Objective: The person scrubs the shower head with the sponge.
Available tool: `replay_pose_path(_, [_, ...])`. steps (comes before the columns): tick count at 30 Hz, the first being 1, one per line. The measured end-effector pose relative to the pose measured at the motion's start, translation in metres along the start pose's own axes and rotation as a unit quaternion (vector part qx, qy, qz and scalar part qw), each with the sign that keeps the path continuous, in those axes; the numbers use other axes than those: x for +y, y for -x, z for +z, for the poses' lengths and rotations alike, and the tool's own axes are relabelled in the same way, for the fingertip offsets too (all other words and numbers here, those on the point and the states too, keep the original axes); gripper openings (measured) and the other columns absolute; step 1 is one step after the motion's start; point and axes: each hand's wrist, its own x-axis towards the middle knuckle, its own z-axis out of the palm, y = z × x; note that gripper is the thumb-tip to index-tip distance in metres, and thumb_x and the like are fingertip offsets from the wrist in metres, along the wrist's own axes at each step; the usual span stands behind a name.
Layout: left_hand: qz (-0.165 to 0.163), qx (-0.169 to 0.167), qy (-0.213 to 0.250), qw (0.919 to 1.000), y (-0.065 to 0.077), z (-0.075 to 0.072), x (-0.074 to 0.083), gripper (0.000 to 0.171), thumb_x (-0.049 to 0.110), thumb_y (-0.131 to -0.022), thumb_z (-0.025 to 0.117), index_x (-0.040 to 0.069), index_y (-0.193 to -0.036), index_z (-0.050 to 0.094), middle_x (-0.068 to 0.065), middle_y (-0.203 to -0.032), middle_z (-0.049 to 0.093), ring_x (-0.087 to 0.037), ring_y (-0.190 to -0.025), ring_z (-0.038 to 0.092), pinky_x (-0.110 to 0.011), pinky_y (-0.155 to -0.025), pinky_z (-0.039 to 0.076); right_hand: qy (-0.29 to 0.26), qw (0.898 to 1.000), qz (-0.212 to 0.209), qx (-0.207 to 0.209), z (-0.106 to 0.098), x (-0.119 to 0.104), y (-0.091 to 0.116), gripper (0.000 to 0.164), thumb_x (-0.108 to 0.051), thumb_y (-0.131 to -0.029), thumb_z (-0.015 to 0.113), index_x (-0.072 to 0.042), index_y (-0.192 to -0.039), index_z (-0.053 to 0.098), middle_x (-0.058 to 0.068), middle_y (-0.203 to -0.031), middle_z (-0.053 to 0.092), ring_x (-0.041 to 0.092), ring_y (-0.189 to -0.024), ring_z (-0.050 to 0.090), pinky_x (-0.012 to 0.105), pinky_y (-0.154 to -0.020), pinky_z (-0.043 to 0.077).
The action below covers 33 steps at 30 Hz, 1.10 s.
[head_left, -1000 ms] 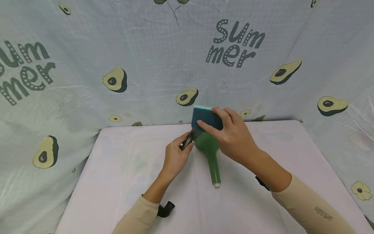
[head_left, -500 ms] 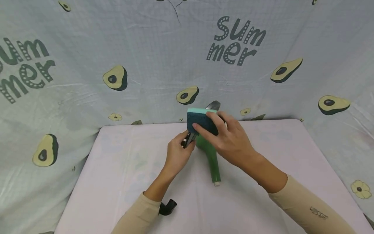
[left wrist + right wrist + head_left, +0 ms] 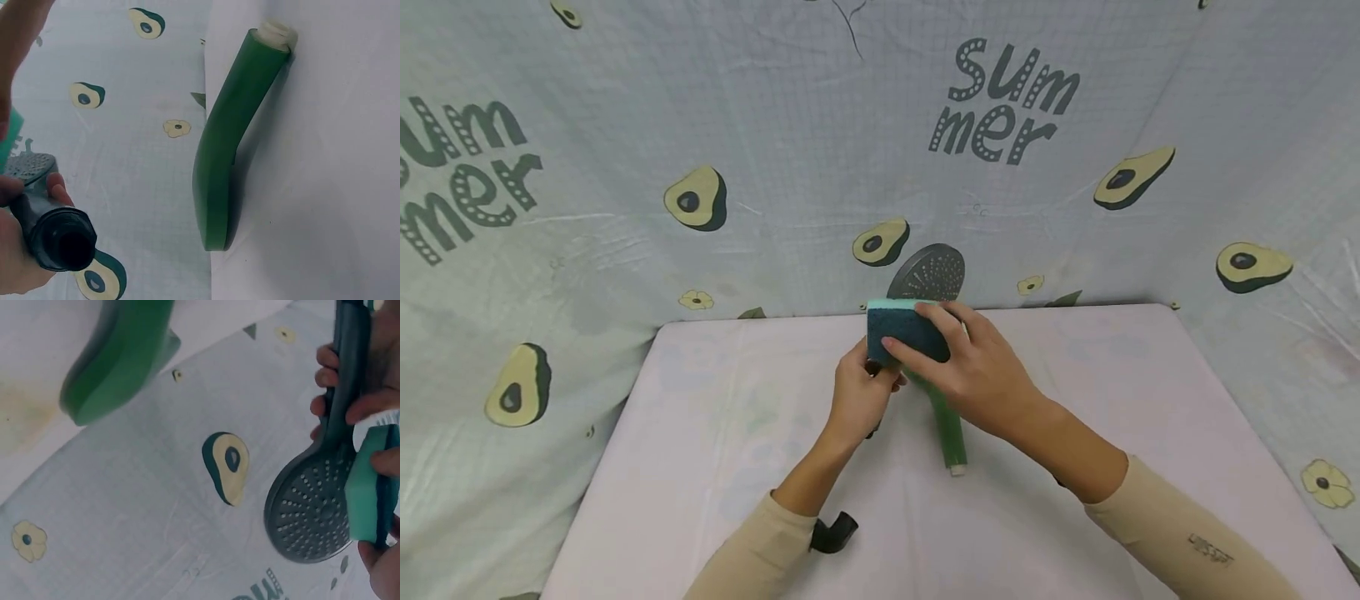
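Observation:
My left hand (image 3: 857,398) grips a dark grey shower head (image 3: 934,273) by its handle. The round face with its nozzle dots rises above the sponge in the head view. My right hand (image 3: 981,367) pinches a sponge (image 3: 904,332), dark teal on one side and mint on the other, close to the shower head's neck. In the right wrist view the sponge (image 3: 367,487) overlaps the edge of the round face, and whether they touch I cannot tell. Beneath the hands a green shower head (image 3: 950,433) lies on the table, its upper part hidden by the right hand.
A pale pink-white cloth covers the table (image 3: 737,467). Behind it hangs a white curtain (image 3: 797,150) printed with avocados and lettering. A black curved piece (image 3: 833,533) sticks out by the left wrist.
The sponge has moved down and left, nearer to my left hand. More of the dark shower head's dotted face has come into view above it. The green shower head has stayed put.

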Motion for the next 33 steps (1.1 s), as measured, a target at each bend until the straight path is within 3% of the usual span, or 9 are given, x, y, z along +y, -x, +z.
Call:
replay_pose_path(5, [-0.019,-0.034,0.049,0.998,0.0,0.001,0.002,0.028,0.003,-0.105,0.045,0.0,-0.133,0.047,-0.022,-0.119,0.06,-0.025,-0.079,0.07,-0.03,-0.069,0.059,-0.083,0.995,0.039,0.025,-0.016,0.012,0.003,0.054,-0.008,-0.093,0.073,-0.022,-0.144,0.061,0.032,-0.145,0.041,0.048,-0.125,0.048,0.06,-0.098,0.052])
replay_pose_path(9, [-0.021,-0.037,0.097,0.9944,-0.001,0.001,0.001,0.03,0.003,-0.103,0.041,-0.001,-0.132,0.044,-0.025,-0.111,0.061,-0.018,-0.069,0.067,-0.026,-0.066,0.057,-0.11,0.991,0.072,0.027,-0.023,0.023,0.014,0.04,-0.016,-0.106,0.054,-0.022,-0.145,0.059,0.032,-0.147,0.039,0.048,-0.13,0.045,0.063,-0.098,0.048])
replay_pose_path(12, [-0.015,-0.023,0.136,0.9903,-0.001,0.0,0.001,0.033,0.007,-0.103,0.043,0.005,-0.136,0.043,-0.024,-0.099,0.063,-0.015,-0.061,0.063,-0.025,-0.061,0.056,-0.112,0.99,0.085,0.019,-0.026,0.029,0.022,0.043,-0.013,-0.103,0.059,-0.021,-0.145,0.06,0.033,-0.147,0.039,0.049,-0.133,0.043,0.064,-0.098,0.048])
replay_pose_path(16, [-0.021,-0.005,0.189,0.9817,-0.002,-0.001,0.0,0.029,0.022,-0.11,0.048,0.015,-0.138,0.042,-0.018,-0.091,0.066,-0.015,-0.056,0.065,-0.026,-0.059,0.058,-0.113,0.989,0.098,0.022,-0.026,0.033,0.03,0.062,0.0,-0.085,0.077,-0.018,-0.143,0.062,0.036,-0.146,0.04,0.051,-0.133,0.042,0.066,-0.097,0.048])
replay_pose_path(20, [-0.035,0.001,0.199,0.9794,-0.004,-0.002,0.001,0.03,0.035,-0.112,0.044,0.019,-0.138,0.045,-0.012,-0.086,0.069,-0.014,-0.056,0.069,-0.028,-0.058,0.061,-0.118,0.987,0.102,0.032,-0.024,0.033,0.035,0.07,0.003,-0.078,0.083,-0.017,-0.142,0.063,0.036,-0.146,0.041,0.053,-0.132,0.043,0.066,-0.093,0.049])
replay_pose_path(23, [-0.037,0.005,0.194,0.9803,-0.005,-0.003,0.003,0.036,0.035,-0.113,0.04,0.017,-0.144,0.043,-0.011,-0.099,0.07,-0.013,-0.067,0.073,-0.028,-0.065,0.062,-0.123,0.987,0.098,0.028,-0.023,0.033,0.037,0.06,-0.002,-0.087,0.078,-0.017,-0.142,0.063,0.036,-0.146,0.04,0.053,-0.131,0.042,0.066,-0.093,0.05])
replay_pose_path(26, [-0.042,0.024,0.206,0.9774,-0.008,-0.004,0.006,0.04,0.031,-0.113,0.043,0.015,-0.15,0.042,-0.011,-0.123,0.064,-0.011,-0.09,0.072,-0.027,-0.079,0.062,-0.126,0.988,0.091,0.027,-0.022,0.033,0.037,0.039,-0.016,-0.104,0.061,-0.017,-0.142,0.062,0.036,-0.146,0.04,0.052,-0.132,0.042,0.065,-0.095,0.049])
replay_pose_path(29, [-0.05,0.042,0.229,0.9712,-0.01,-0.005,0.009,0.043,0.027,-0.111,0.048,0.013,-0.152,0.043,-0.014,-0.136,0.059,-0.012,-0.102,0.068,-0.029,-0.088,0.061,-0.127,0.988,0.087,0.025,-0.02,0.033,0.037,0.038,-0.027,-0.11,0.044,-0.017,-0.142,0.063,0.035,-0.145,0.041,0.051,-0.131,0.043,0.064,-0.096,0.05])
replay_pose_path(33, [-0.044,0.039,0.265,0.9626,-0.015,-0.006,0.01,0.043,0.018,-0.11,0.052,0.009,-0.151,0.045,-0.02,-0.137,0.059,-0.016,-0.101,0.073,-0.034,-0.092,0.062,-0.126,0.989,0.08,0.01,-0.016,0.032,0.037,0.04,-0.016,-0.103,0.061,-0.019,-0.142,0.062,0.034,-0.146,0.041,0.049,-0.131,0.045,0.062,-0.096,0.053])
